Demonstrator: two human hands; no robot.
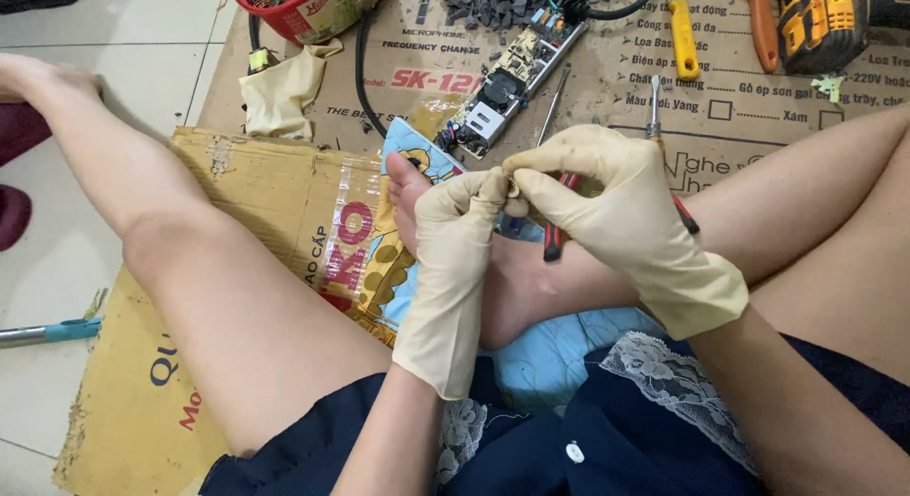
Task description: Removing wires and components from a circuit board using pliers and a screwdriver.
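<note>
Both gloved hands meet just below the circuit board (512,74). The left hand (453,233) and right hand (607,207) pinch a small brass part (513,187) between fingertips; the right also clasps pliers (555,233). Working the part loose seems underway; a firm pinch matters. A screwdriver (654,108) lies right of the board, the bare foot (409,188) beneath.

Gloved left hand (455,233), right hand (597,198) pinching small metal part (513,187), pliers (555,233)

Flattened brown cardboard box (237,231), red and blue print, clear tape strip, lies on floor under legs. Second flattened carton (607,70), brown, black and red print, lies at top. Red tub (284,13) upper left bears pale label (327,8).
</note>
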